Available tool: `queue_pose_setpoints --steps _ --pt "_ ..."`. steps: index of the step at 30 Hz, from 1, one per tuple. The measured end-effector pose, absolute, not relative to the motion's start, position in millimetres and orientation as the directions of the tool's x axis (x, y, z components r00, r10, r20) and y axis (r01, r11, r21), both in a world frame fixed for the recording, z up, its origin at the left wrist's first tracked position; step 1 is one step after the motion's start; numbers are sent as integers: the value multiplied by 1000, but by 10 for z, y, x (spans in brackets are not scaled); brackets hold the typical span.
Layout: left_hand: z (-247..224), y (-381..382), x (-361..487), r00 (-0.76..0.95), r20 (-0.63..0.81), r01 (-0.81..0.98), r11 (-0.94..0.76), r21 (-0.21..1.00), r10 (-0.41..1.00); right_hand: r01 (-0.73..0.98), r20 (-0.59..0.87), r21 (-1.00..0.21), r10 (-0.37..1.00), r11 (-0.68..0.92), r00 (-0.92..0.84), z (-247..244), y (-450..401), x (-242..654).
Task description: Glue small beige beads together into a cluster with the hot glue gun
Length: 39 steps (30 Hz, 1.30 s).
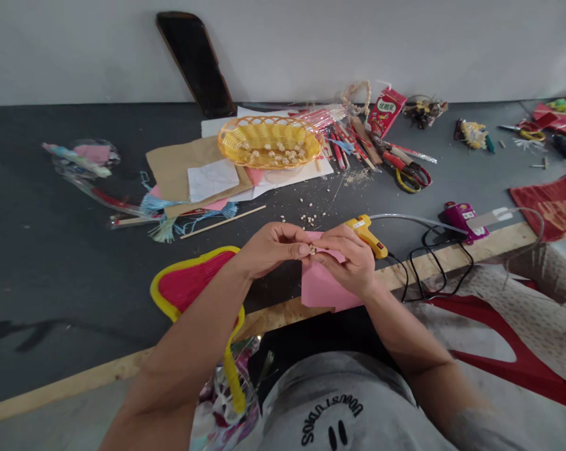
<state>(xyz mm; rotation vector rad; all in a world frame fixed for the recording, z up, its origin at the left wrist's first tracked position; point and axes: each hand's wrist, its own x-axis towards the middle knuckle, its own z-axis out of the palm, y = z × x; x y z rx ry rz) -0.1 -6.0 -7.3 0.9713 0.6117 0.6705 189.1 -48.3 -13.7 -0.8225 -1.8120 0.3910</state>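
So from where I'm standing, far left of the bench (24, 188) there's a clear plastic bag (108, 155) of craft odds and ends. Lower left, a pinkish-red, yellow-edged fan (193, 275) has its handle slanting toward the bottom edge. Above, a phone (196, 62) is propped on the wall, probably so its screen can be seen.

Upper middle is a yellow woven basket (238, 131) with knobbly bits (290, 155) in it, I'd guess to stop them scattering. Loose crumbs (307, 219) sit below.

Dead centre, the left hand (278, 247) has thumb and finger pinched on a pale little cluster (312, 249), and the right hand (347, 255) is pinching it from the other side. Looks like a two-sided grip because it's so tiny. It's roundish, so I can't call a long axis or say which way it points. There's a pink sheet (327, 288) underneath, maybe as a work pad.

Just past the right hand, a yellow glue gun (371, 238) lies with its handle angled down to the right, likely parked for easy reach. Further right: scissors (409, 181), then a purple device (466, 220).
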Motion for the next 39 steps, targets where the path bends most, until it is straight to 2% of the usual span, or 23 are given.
queue_pose_setpoints --steps 9,15,27,30,33,36,39 --pt "-60 -73 5 654 -146 -225 374 900 742 349 679 -620 703 703 -211 -167 -485 1881" --pt "-91 -70 6 640 -164 -257 411 875 751 353 711 -611 687 708 -147 -157 -499 1875" --pt "-45 -72 6 625 -184 -200 384 901 758 417 680 -613 717 671 -156 -171 -519 1875" --pt "-38 -54 -6 580 -225 -197 403 894 783 507 625 -621 768 598 -141 -139 -534 2052" --pt "-35 -27 -16 517 -263 -198 413 889 814 667 507 -624 860 408 -52 -133 -538 2345" --pt "-42 -6 -27 497 -275 -189 412 892 823 798 323 -563 946 216 -28 -189 -541 2619" --pt "-61 11 -39 476 -272 -193 401 895 836 866 182 -485 983 118 -32 -274 -544 2771"
